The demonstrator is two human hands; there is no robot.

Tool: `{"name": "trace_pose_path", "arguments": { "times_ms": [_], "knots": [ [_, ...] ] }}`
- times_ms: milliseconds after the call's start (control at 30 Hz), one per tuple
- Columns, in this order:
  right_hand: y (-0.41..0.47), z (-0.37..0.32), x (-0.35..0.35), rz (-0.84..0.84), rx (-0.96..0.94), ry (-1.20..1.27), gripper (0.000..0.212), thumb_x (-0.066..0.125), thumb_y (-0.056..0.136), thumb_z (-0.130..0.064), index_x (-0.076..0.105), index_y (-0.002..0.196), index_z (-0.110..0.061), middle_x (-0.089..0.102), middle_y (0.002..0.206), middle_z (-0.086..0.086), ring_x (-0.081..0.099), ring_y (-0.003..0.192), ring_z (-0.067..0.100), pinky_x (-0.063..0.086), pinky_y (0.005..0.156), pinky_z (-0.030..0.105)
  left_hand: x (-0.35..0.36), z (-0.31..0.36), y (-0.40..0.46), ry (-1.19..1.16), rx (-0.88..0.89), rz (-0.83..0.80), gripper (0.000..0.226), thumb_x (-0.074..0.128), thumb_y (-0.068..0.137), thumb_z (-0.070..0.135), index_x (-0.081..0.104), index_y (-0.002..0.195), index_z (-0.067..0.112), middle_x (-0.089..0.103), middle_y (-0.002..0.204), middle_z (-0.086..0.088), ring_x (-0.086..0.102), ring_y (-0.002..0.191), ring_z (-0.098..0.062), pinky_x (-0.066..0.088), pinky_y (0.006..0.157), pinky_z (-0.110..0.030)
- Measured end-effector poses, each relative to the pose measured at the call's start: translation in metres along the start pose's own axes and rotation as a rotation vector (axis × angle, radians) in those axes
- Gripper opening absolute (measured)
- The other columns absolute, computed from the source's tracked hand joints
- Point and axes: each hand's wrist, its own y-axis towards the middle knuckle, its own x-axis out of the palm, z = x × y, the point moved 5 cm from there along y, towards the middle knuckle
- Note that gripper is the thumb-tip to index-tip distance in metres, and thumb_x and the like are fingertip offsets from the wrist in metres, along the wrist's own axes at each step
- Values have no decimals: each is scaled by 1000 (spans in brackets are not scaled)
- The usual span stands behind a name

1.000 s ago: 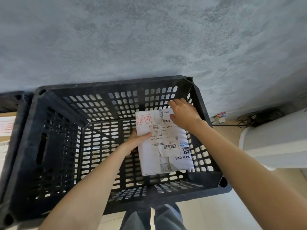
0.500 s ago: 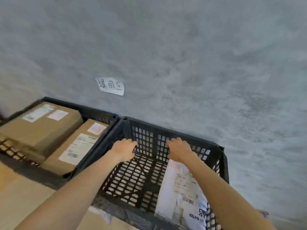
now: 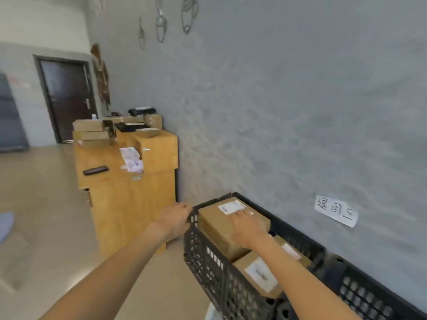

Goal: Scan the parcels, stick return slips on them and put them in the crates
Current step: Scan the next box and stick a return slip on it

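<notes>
A black slatted crate [image 3: 209, 264] stands against the grey wall and holds brown cardboard parcels with white labels. The upper parcel [image 3: 217, 224] lies on top of a lower one [image 3: 256, 273]. My right hand [image 3: 248, 226] hovers over the upper parcel, fingers relaxed, holding nothing. My left hand [image 3: 174, 219] is in the air beside the crate's left corner, fingers loosely curled, holding nothing. A second black crate [image 3: 362, 294] shows at the lower right; its inside is out of view.
A wooden counter [image 3: 129, 181] stands to the left of the crates, carrying several cardboard boxes [image 3: 91, 130], a white parcel [image 3: 131, 159] and a dark flat device [image 3: 96, 170]. A handwritten paper sign [image 3: 335, 210] is stuck on the wall. A dark door [image 3: 67, 98] is far left.
My view swung left from the crate with the white parcel to the crate of brown parcels and the counter. Both hands left that crate and now hold nothing.
</notes>
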Motion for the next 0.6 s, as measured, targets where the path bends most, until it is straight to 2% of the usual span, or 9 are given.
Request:
{"name": "trace_pose_path", "arguments": {
  "times_ms": [100,233,433,600],
  "knots": [
    [41,-114,-21,37,-143,28,50,49,95,-28,39,142,-13,41,145,11,38,132,31,35,106,43,-4,-128,-45,46,-163,-21,47,48,96,26,41,142,14,46,141,-8,42,129,-29,41,102,-41],
    [89,-239,-56,80,-250,35,49,50,95,-26,39,141,-13,44,141,9,39,131,28,36,103,38,-13,-267,-101,38,-360,-7,50,51,96,28,38,143,14,45,140,-8,42,129,-29,42,102,-42],
    [161,-389,-87,132,-413,54,54,51,93,-26,35,144,-17,42,142,5,38,131,25,40,99,37,-13,-413,-162,80,-569,-1,51,50,95,30,37,142,14,44,142,-9,43,130,-29,36,103,-38],
    [230,-498,-99,109,-524,90,60,53,95,-30,30,148,-17,35,147,3,32,136,24,40,102,38,1,-522,-189,43,-693,-42,51,52,95,30,38,140,11,43,139,-11,42,129,-30,38,99,-39]
  ]
}}
